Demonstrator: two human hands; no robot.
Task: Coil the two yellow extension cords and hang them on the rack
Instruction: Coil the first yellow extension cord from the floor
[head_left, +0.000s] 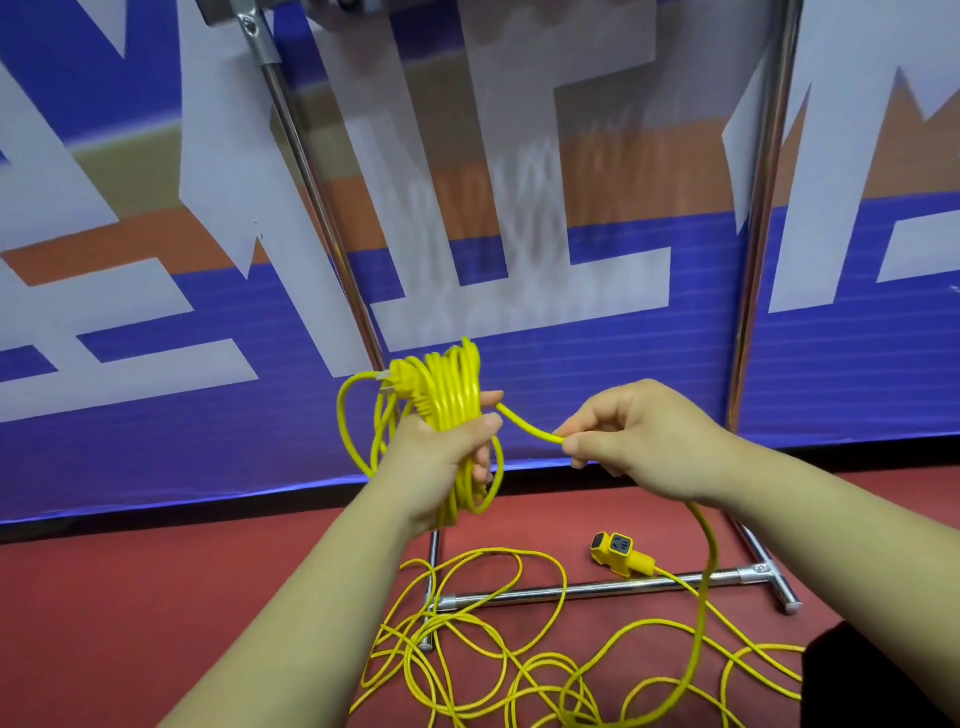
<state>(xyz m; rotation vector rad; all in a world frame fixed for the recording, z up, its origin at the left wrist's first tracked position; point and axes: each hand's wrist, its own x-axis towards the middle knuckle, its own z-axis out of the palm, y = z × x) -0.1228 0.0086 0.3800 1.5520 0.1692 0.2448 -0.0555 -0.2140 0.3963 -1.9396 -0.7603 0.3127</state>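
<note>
While our left hand grips the coil in a closed fist at centre, our right hand pinches the free strand at 3 o'clock of it. Loose loops of yellow cord sprawl on the red floor at 6 o'clock, crossing the rack's base bar, with the socket end just beside that bar at 5 o'clock. Rack uprights rise at 11 and 1 o'clock against the blue banner.
</note>
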